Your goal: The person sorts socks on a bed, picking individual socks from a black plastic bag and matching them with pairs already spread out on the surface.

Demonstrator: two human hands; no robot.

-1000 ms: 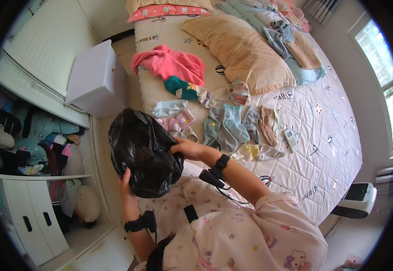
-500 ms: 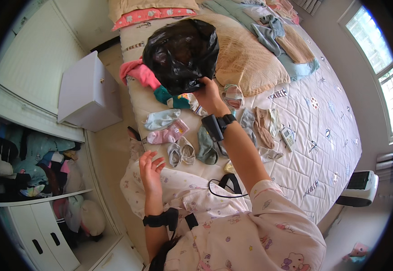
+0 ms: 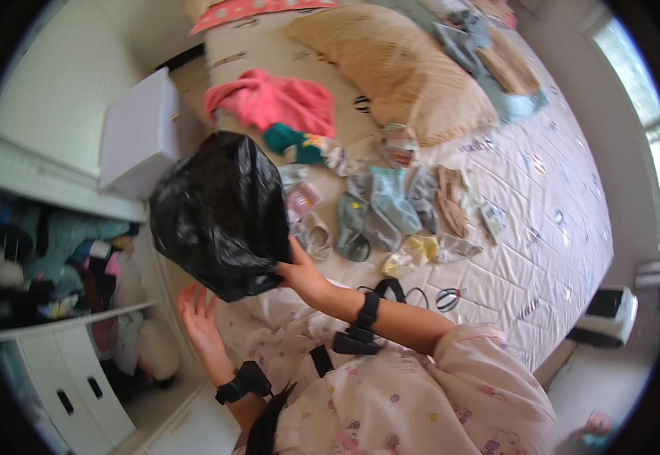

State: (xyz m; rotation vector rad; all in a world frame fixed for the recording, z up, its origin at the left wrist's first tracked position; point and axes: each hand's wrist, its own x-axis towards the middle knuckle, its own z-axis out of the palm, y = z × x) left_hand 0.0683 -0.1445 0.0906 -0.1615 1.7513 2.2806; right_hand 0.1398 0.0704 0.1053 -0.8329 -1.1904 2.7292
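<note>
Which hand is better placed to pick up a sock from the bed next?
Probably the left hand: it is open and empty, palm up below the black plastic bag. The right hand grips that bag. Still, the socks lie on the right hand's far side.

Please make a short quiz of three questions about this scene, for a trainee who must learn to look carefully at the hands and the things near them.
1. True or false: the left hand grips the black plastic bag.
2. Which hand holds the bag? A) the right hand B) the left hand C) both hands
3. Fill in: the small garments lie spread on the ____.

Key:
1. False. The left hand is open, palm up, below the bag and apart from it.
2. A. The right hand grips the bag at its lower right edge.
3. Bed: they lie on its quilted cover, between the pink cloth and the person.
</note>
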